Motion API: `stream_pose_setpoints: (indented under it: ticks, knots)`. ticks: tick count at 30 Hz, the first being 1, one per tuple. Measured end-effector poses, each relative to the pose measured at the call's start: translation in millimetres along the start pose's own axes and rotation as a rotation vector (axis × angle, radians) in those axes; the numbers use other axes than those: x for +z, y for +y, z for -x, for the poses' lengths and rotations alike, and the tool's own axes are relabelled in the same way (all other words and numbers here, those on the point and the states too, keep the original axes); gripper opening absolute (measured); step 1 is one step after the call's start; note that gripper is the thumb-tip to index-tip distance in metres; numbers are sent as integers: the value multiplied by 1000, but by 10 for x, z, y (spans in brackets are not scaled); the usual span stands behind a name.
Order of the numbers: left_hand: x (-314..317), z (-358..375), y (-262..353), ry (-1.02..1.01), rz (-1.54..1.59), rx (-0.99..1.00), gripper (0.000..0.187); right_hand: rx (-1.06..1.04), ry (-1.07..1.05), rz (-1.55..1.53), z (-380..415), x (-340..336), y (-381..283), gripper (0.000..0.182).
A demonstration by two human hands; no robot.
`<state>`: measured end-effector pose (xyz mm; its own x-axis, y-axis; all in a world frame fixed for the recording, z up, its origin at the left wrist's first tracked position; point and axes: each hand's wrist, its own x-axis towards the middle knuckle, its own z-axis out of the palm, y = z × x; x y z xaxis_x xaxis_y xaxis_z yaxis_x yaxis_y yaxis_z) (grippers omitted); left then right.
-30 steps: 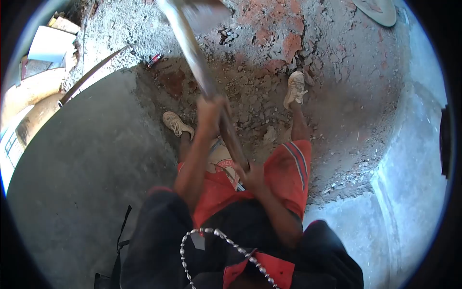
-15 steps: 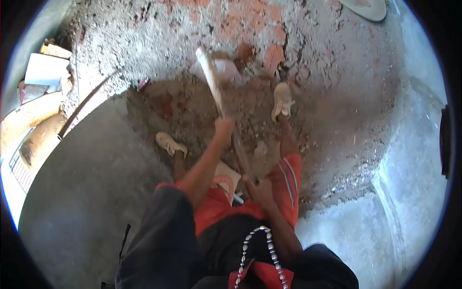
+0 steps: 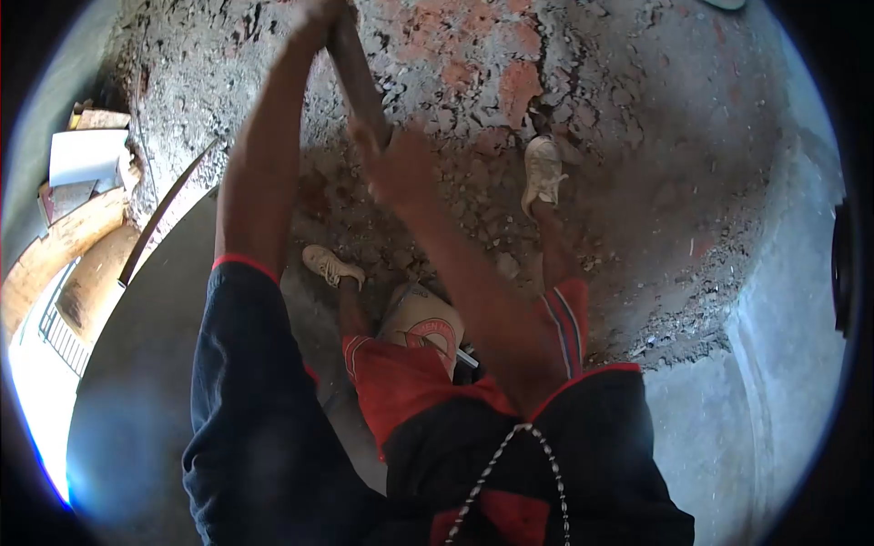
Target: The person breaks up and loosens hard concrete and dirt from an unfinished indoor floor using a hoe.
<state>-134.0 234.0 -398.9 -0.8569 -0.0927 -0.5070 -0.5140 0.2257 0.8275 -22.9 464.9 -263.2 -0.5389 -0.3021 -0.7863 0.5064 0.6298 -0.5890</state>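
Already much floor lies broken into rubble (image 3: 455, 209); both the left hand (image 3: 314, 14) and right hand (image 3: 396, 159) grasp the raised handle (image 3: 357, 77), with intact concrete (image 3: 155, 364) left nearby.

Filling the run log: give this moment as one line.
left hand: gripping tool handle, raised | right hand: gripping handle lower | underfoot: broken brick rubble

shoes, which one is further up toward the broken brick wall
The right shoe, at the upper right on the rubble beside the red brick patches. The left shoe sits lower in the picture, near the edge of the smooth grey floor.
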Motion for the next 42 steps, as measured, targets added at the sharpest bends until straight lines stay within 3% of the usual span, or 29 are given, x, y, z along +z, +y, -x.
stream_pose_setpoints:
  ticks: [1, 4, 6, 7, 9, 10, 12, 13, 14, 15, 16, 18, 19, 21, 22, 25, 28, 31, 34, 36, 39, 42]
  knots:
    - [207, 89, -217, -42, -270, 64, 33, 49, 4, -76, 165, 69, 49, 67]
    - [1166, 743, 199, 273, 71, -720, 20, 248, -18, -193, 712, 151, 712, 67]
    - [1434, 1170, 363, 236, 238, -864, 21, 351, 12, -269, 1112, 260, 1010, 56]
    - [1567, 1399, 286, 233, 130, -922, 21, 342, -11, -198, 1359, 268, 1172, 54]
    - [1773, 1749, 85, 228, 87, -941, 25, 271, -35, -58, 1640, 268, 1443, 52]
    - [1824, 1966, -28, 227, 146, -928, 28, 95, 78, 11, 1837, 388, 1573, 54]
    - [2057, 2443, -308, 182, 127, -1062, 31, 197, 37, -3, 2306, 518, 1728, 55]
    - [2154, 2725, -271, 222, 81, -1158, 30, 463, -127, -89, 2525, 584, 1784, 55]
    - [2194, 2939, -315, 174, 94, -1032, 29, 453, -92, -18, 2597, 466, 1711, 54]
    - [2218, 3040, -147, 214, 102, -1188, 28, 445, -53, 40, 2753, 371, 1643, 53]
    - [2330, 3367, -378, 166, 127, -1172, 29, 320, -27, 121, 3017, 349, 1698, 52]
    - [2477, 3835, -670, 130, 321, -1102, 31, 343, -87, 230, 3346, 332, 1772, 59]
    - [2491, 4066, -513, 151, 297, -1103, 28, 524, -202, 250, 3516, 331, 1754, 65]
    - [2413, 4396, -165, 302, 525, -1171, 22, 538, -286, 127, 3714, 275, 1591, 67]
    - [2272, 4350, -27, 338, 618, -1109, 21, 540, -319, 63, 3737, 208, 1490, 68]
    - [1724, 4246, 357, 438, 826, -863, 18, 234, -282, 225, 3452, -248, 945, 69]
    - [1210, 4201, 1109, 539, 870, -599, 21, -28, -277, 243, 3282, -825, 577, 60]
    - [1097, 4384, 2396, 646, 1021, -411, 24, -283, -313, 543, 3245, -1529, 419, 54]
    - [965, 4612, 3238, 711, 1084, -179, 24, -458, -266, 448, 3388, -2374, 269, 58]
    - [806, 4752, 3502, 809, 1086, -22, 21, -455, -205, 536, 3393, -2855, 213, 56]
    - [864, 4773, 3521, 753, 1260, -62, 19, -442, -209, 620, 3285, -3483, 124, 53]
    - [1251, 4681, 3392, 941, 1611, -129, 16, -484, -209, 716, 3088, -3856, -77, 51]
